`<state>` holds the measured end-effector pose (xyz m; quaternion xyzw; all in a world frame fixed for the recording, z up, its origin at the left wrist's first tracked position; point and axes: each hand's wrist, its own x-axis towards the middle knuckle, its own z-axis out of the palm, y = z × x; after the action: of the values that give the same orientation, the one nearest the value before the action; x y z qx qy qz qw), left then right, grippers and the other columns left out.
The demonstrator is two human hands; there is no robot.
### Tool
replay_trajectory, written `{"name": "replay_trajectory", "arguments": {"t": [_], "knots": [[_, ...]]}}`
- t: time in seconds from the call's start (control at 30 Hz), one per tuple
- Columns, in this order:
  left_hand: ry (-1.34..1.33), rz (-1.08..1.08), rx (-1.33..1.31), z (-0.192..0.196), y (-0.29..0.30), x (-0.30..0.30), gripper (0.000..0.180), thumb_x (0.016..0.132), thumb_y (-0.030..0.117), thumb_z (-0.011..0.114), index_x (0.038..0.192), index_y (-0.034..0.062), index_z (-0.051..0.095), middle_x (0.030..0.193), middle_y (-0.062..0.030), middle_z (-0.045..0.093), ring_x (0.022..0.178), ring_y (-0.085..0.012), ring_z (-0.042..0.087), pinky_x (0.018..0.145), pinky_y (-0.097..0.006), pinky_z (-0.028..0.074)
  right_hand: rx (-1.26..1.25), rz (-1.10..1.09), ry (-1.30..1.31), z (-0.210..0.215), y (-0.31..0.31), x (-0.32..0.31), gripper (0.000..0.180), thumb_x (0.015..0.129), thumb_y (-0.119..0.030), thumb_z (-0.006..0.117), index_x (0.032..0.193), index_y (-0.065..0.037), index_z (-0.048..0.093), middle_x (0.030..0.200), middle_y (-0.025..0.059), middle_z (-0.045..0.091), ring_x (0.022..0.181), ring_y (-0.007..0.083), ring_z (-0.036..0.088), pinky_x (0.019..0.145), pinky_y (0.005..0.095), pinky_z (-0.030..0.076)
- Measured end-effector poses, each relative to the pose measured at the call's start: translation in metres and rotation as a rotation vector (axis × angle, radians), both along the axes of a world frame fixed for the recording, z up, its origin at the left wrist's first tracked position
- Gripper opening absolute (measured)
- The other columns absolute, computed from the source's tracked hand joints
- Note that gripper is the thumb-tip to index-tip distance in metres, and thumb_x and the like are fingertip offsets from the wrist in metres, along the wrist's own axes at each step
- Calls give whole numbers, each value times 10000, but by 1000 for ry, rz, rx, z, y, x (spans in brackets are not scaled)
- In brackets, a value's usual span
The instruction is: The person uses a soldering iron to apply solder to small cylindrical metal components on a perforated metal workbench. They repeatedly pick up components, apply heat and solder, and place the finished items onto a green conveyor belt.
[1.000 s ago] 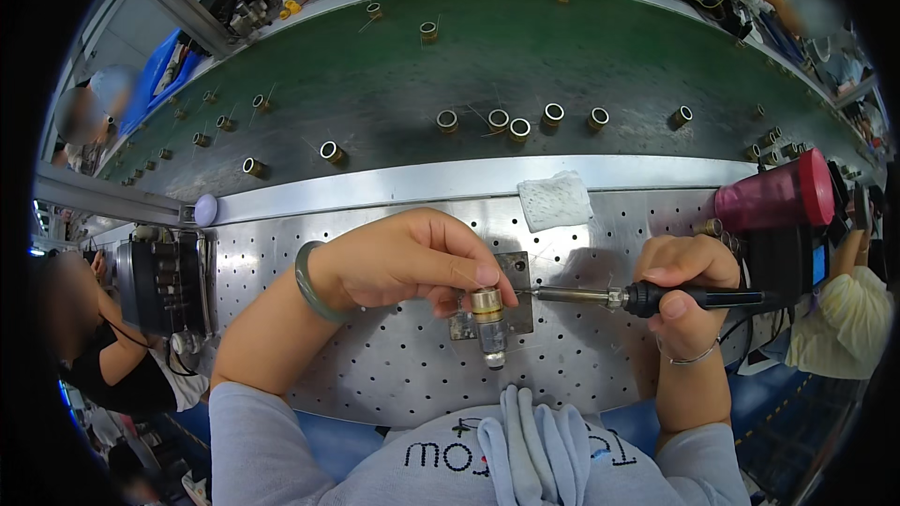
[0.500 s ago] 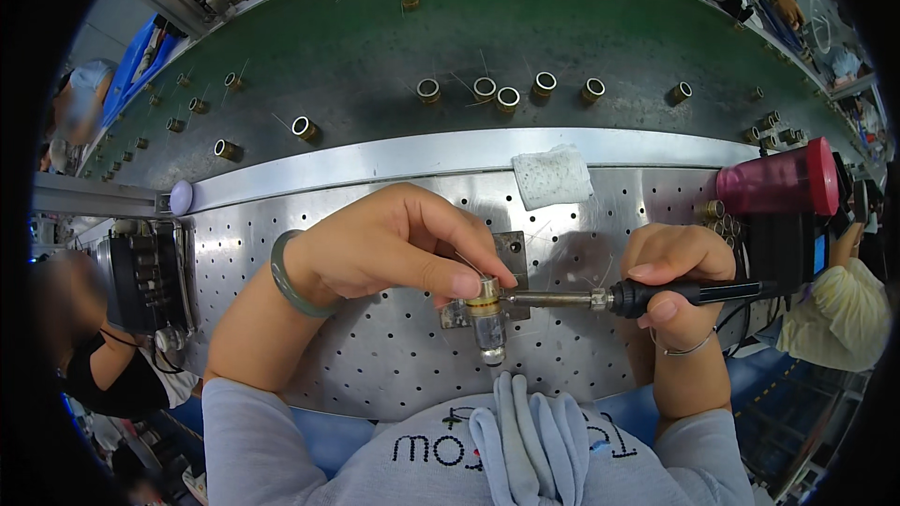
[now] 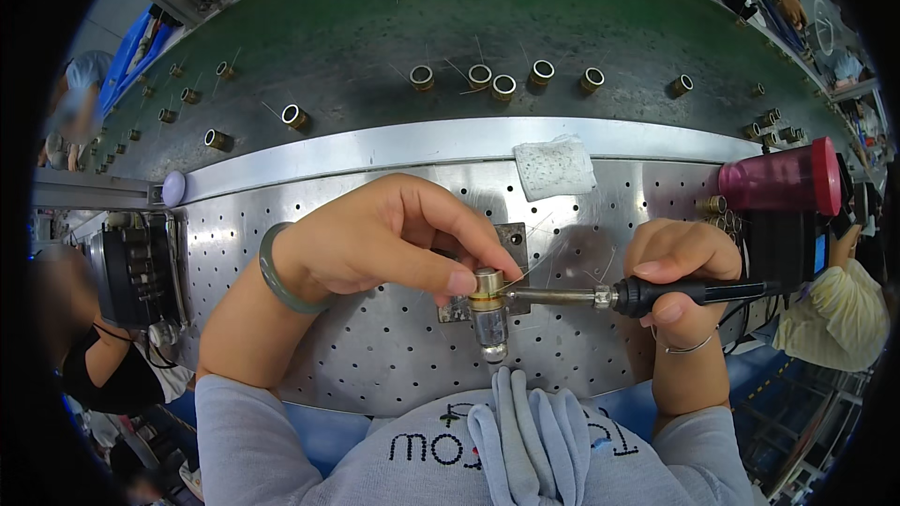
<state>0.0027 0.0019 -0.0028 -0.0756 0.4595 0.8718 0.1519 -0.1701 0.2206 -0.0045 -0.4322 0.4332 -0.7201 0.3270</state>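
Note:
With thumb and fingers, my left hand (image 3: 384, 244) pinches the top of a small metal cylinder (image 3: 489, 305), which has a coppery band around its upper part and a rounded silver lower end. My right hand (image 3: 689, 267) grips the black handle of a soldering iron (image 3: 562, 297). Its metal tip points left and meets the cylinder's side at the band, or comes very close to it. Fine wires stick out near that spot. Behind my left fingers, a dark metal plate (image 3: 512, 240) with holes is partly hidden.
Several small metal rings with thin wires, one being a ring (image 3: 504, 86), stand on the green belt (image 3: 356, 56) beyond a metal rail. A white pad (image 3: 555, 169) lies by the rail. A pink cup (image 3: 778, 178) lies at right beside several stacked rings. People sit on both sides.
The view has tilted slightly, so the belt and its rings sit a little higher. Both hands keep their grips, and the iron's tip stays at the cylinder's band.

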Motion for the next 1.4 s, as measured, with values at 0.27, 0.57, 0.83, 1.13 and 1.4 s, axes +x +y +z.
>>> {"name": "replay_trajectory", "arguments": {"t": [0.27,0.57,0.83,1.13,1.4], "knots": [[-20,9,-45,-1,1,0,306,716,39,740,999,-56,673,905,-112,636,803,-145,572,737,-240,454,10,2,26,-2,0,-2,221,650,-10,757,826,36,632,710,102,626,593,176,568,555,270,433],[-33,18,-59,0,1,0,300,716,57,746,988,-51,681,866,-93,635,784,-138,560,726,-233,442,28,26,4,-2,0,-2,233,640,-5,762,829,40,635,706,105,629,590,176,569,548,264,432],[-30,19,-65,0,2,-1,302,717,62,747,988,-53,681,845,-87,630,773,-135,553,715,-234,435,7,41,53,-3,-1,-4,226,638,2,759,820,39,630,670,101,617,541,175,556,522,269,425],[-20,30,-56,1,2,-1,308,710,23,739,997,-66,672,860,-97,626,779,-138,559,712,-230,445,-68,91,284,1,-4,-12,235,634,0,764,833,30,642,659,102,619,523,198,568,510,282,429],[-23,47,-70,4,3,0,306,711,-31,718,1009,-78,661,854,-96,615,768,-126,560,700,-217,449,-86,78,155,-3,-4,-11,256,648,0,760,870,52,644,634,98,607,500,184,552,494,270,404]]}}
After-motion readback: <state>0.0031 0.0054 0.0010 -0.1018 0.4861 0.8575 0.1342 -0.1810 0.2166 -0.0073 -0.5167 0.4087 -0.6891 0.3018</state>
